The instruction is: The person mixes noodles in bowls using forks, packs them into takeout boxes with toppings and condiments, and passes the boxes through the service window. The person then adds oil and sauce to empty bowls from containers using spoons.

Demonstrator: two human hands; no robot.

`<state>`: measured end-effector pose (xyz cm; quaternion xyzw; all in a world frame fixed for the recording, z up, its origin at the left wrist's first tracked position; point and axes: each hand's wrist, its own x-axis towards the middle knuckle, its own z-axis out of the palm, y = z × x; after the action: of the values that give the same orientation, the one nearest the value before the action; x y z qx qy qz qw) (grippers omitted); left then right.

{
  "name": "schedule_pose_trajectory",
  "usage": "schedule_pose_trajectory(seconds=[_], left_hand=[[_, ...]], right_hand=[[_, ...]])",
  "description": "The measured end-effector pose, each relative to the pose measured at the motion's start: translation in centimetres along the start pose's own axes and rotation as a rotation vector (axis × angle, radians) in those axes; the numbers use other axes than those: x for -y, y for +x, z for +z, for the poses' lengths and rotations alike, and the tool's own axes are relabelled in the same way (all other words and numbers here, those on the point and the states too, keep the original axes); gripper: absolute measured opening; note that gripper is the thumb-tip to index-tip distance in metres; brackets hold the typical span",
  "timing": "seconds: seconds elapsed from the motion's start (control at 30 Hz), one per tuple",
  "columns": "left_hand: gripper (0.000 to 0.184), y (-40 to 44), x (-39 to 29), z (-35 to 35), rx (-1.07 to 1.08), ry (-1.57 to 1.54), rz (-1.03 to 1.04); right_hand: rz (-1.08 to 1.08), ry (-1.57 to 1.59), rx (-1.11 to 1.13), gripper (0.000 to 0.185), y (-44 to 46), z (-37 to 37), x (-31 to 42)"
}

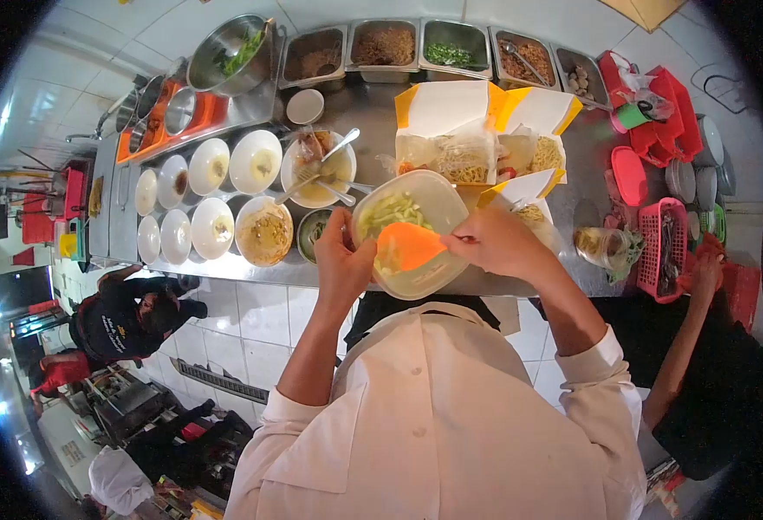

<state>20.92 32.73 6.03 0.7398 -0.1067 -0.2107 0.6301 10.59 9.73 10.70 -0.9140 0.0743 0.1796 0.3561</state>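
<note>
My left hand (pixel 347 260) grips the left side of a translucent plastic container (pixel 438 199), held in front of my body over the counter's front edge. Pale green chopped vegetable pieces (pixel 394 214) lie inside it. In my right hand (pixel 496 243) is an orange plastic scoop (pixel 407 249), its broad end over the pieces in the container. Just beyond stand open takeaway boxes (pixel 446 102) with yellow flaps, holding noodles (pixel 464 162) and small plastic bags. A bowl (pixel 347 165) with several spoons stands behind my left hand.
Several white bowls (pixel 211 236) line the counter at left, one with noodles (pixel 264 232). Metal trays of toppings (pixel 384 45) run along the back. At right are a pink basket (pixel 661 247) and a co-worker's arm (pixel 693 321). Other people (pixel 134 316) are at lower left.
</note>
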Motion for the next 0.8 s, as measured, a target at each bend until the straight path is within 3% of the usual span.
schedule_pose_trajectory(seconds=[0.23,0.33,0.4,0.43,0.5,0.57,0.63,0.8], left_hand=[[0.015,-0.5,-0.4,0.0,0.001,-0.013,-0.017],[0.016,-0.9,0.5,0.0,-0.041,0.069,0.083],[0.019,-1.9,-0.3,0.1,-0.067,-0.032,-0.146],[0.019,-2.3,-0.2,0.0,-0.069,-0.037,-0.142],[0.021,-3.0,0.2,-0.6,-0.044,-0.092,-0.198],[0.02,-3.2,0.6,-0.8,-0.039,-0.085,-0.205],[0.02,-3.3,0.5,-0.8,-0.047,-0.149,-0.201],[0.019,-3.0,1.1,-0.4,-0.063,-0.144,-0.118]], right_hand=[[0.052,0.182,-0.083,0.031,-1.4,-0.9,-2.2],[0.089,0.375,-0.042,0.031,-1.6,-2.4,-2.5],[0.022,0.318,-0.09,0.032,-1.4,-4.3,-3.7],[0.02,0.311,-0.091,0.032,-1.1,-5.2,-4.0],[0.209,0.222,-0.199,0.035,-0.1,-7.2,-4.2],[0.224,0.123,-0.261,0.033,3.0,-7.1,-5.4],[0.282,-0.288,-0.358,0.028,6.6,-6.0,-5.5],[0.165,-0.621,-0.352,0.026,12.3,-1.6,-6.5]])
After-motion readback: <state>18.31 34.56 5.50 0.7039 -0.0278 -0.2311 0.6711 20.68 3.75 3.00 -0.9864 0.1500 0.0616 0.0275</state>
